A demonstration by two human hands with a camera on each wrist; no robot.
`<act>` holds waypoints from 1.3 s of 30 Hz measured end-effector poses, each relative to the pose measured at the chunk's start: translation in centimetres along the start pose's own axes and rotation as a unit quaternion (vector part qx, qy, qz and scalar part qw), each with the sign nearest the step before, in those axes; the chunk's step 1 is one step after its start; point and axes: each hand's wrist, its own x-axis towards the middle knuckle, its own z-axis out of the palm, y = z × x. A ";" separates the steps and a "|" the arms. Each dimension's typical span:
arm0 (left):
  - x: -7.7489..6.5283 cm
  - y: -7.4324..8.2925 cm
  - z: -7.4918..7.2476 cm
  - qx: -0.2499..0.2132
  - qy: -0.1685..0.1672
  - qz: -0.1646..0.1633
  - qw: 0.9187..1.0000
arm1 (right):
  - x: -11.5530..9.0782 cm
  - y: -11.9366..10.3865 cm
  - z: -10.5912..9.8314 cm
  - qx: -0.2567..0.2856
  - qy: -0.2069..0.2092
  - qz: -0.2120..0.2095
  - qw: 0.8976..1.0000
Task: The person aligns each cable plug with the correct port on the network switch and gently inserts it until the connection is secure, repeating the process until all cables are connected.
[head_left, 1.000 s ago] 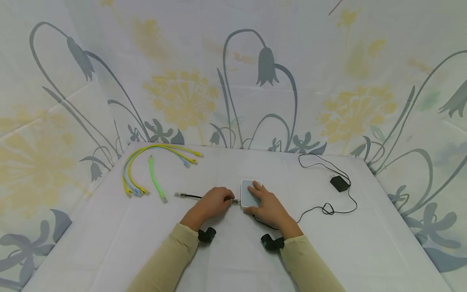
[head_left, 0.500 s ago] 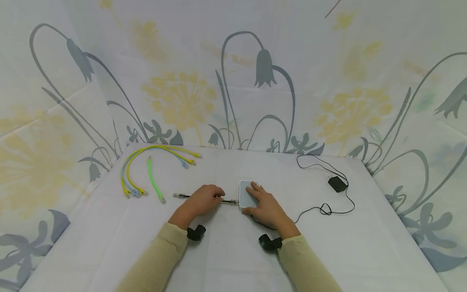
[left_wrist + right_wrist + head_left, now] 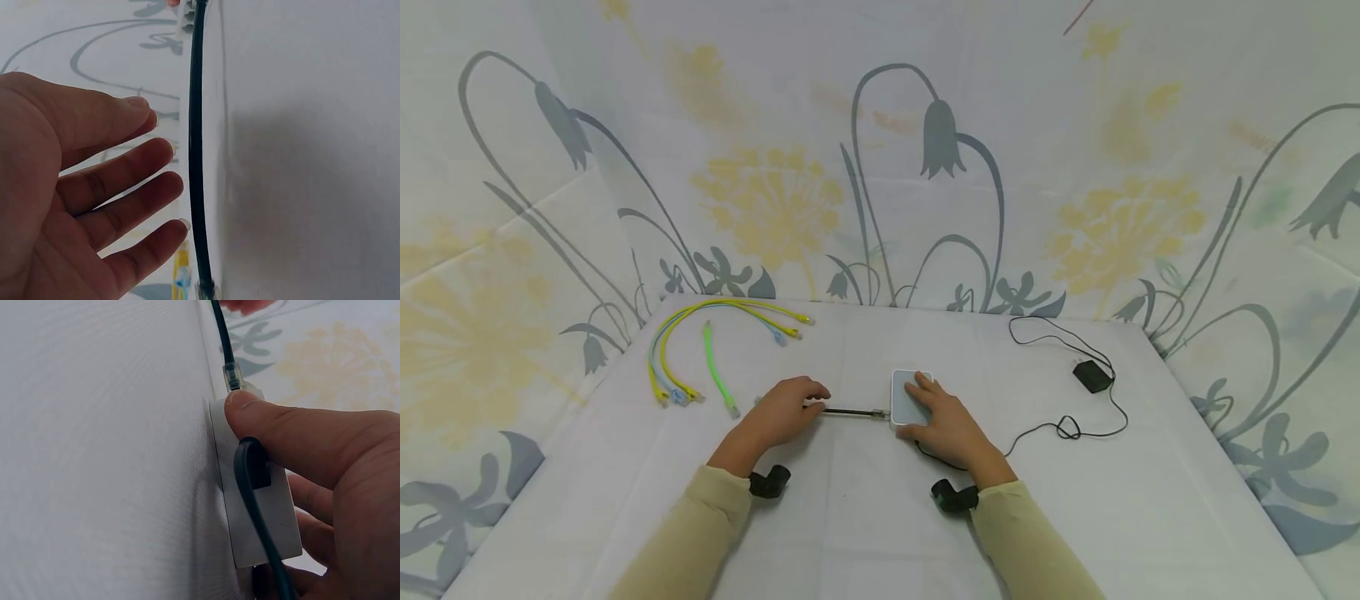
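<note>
A small white network switch (image 3: pixel 904 412) with a grey top lies mid-table. My right hand (image 3: pixel 953 429) holds it, the thumb on its near left corner and the fingers spread over the top. A short black Ethernet cable (image 3: pixel 853 412) runs left from the switch; its clear plug (image 3: pixel 232 376) sits at the switch's side by my right thumb. Over the cable's left part is my left hand (image 3: pixel 782 412), fingers apart and loosely bent; the left wrist view shows them beside the black cable (image 3: pixel 196 125), holding nothing. A black power lead (image 3: pixel 250 487) enters the switch's near side.
Yellow and light blue Ethernet cables (image 3: pixel 664 354) lie curved at the back left, with a short green cable (image 3: pixel 717 367) beside them. A black power adapter (image 3: pixel 1092 377) rests at the right, its thin cord looped on the white tabletop (image 3: pixel 865 517). Patterned cloth (image 3: pixel 775 192) stands behind.
My left hand has let go near the plug at the switch and moved left along the black cable, uncovering more of it. The right hand stays on the switch.
</note>
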 end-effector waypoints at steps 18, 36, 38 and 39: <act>-2.6 -2.8 -2.3 0.020 0.029 -0.034 0.999 | 0.1 0.2 0.2 0.001 0.006 -0.001 1.000; -4.2 -6.9 -3.9 0.077 0.055 -0.031 0.995 | 0.1 0.2 0.1 -0.006 0.010 -0.002 1.000; -4.3 -7.2 -4.0 0.081 0.049 -0.037 0.995 | 0.1 0.2 0.1 -0.007 0.009 -0.002 1.000; -4.4 -7.3 -4.0 0.083 0.047 -0.038 0.995 | 0.1 0.1 0.1 -0.006 0.009 -0.002 1.000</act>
